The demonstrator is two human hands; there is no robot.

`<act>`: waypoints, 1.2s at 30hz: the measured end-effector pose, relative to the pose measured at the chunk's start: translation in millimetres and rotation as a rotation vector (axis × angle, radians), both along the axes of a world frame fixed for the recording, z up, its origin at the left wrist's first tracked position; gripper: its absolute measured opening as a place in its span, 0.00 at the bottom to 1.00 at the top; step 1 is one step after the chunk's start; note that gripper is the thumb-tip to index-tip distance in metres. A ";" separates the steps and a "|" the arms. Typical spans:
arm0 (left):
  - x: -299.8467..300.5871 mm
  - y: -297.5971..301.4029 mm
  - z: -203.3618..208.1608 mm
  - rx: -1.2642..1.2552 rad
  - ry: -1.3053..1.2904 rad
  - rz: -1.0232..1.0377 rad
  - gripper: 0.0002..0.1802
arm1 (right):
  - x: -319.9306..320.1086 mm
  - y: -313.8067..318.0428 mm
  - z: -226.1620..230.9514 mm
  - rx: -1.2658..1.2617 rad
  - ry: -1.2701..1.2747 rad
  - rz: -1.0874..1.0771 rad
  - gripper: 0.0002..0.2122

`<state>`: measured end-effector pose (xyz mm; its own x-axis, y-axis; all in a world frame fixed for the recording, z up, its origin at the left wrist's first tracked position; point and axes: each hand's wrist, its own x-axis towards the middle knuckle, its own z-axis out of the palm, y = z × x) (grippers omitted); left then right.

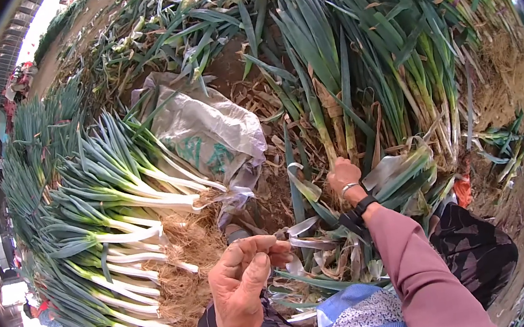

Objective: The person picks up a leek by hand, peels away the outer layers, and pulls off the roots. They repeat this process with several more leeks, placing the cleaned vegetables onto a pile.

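My right hand (345, 178) reaches forward with its fingers closed round the root end of a few untrimmed green onions (332, 135). Their dry, brownish outer leaves still cling to the stalks, and the long green tops lean away from me. Nearer to me and to the left, my left hand (241, 287) is raised, palm partly up, its fingers loosely bent and the thumb apart from them. Nothing shows in it. Left of that hand lies a long row of peeled green onions (133, 274) with clean white stems and bushy roots pointing toward me.
A crumpled whitish woven sack (211, 121) lies on the ground ahead. Stripped leaves (312, 255) litter the soil by my legs. More unpeeled onion bundles (406, 61) stand at the right, and a heap of leaf waste (186, 26) stretches across the back.
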<state>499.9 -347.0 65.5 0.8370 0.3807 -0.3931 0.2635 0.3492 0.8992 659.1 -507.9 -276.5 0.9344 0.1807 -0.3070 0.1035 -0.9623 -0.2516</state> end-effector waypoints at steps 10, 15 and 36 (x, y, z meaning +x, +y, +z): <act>-2.9 -2.5 -5.7 0.038 -0.063 -0.101 0.12 | -59.8 -67.0 116.1 1.440 1.006 -0.789 0.09; 14.8 -6.6 -33.2 0.005 -0.095 -0.123 0.08 | -94.3 -101.3 97.7 0.944 0.631 -0.553 0.13; 30.1 1.8 -36.1 -0.416 -0.521 0.063 0.15 | -193.5 -119.4 252.4 1.296 0.472 -0.037 0.10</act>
<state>530.0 -345.2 29.4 0.9383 0.3391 -0.0680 -0.2011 0.6950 0.6903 465.5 -627.2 -24.1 0.8002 0.5556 -0.2259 -0.2616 -0.0156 -0.9650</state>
